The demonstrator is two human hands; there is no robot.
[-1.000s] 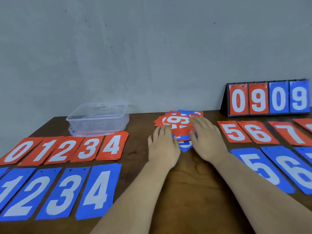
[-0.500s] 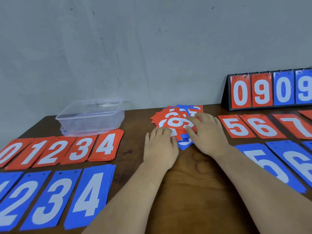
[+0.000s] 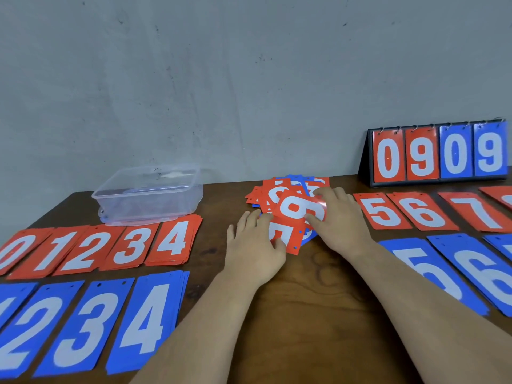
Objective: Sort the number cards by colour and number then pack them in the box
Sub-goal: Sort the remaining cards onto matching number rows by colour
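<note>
The flip scoreboard [image 3: 437, 153] at the back right reads 0 9 0 9, two red and two blue. On the left lie red stacks [image 3: 97, 248] marked 0, 1, 2, 3, 4 and, nearer, blue stacks [image 3: 91, 322] with 2, 3, 4 readable. On the right are red piles [image 3: 421, 213] 5, 6, 7 and blue piles [image 3: 457, 270] 5, 6.

The left hand [image 3: 255, 250] lies flat, fingers straight, on the near edge of the mixed pile [image 3: 266, 195] in the middle. The right hand [image 3: 340, 220] pinches the top red card [image 3: 293, 209], its digit partly covered.

The clear box [image 3: 149, 195] stands just behind the red stacks on the dark wooden surface [image 3: 318, 300], before a grey wall [image 3: 221, 79].
</note>
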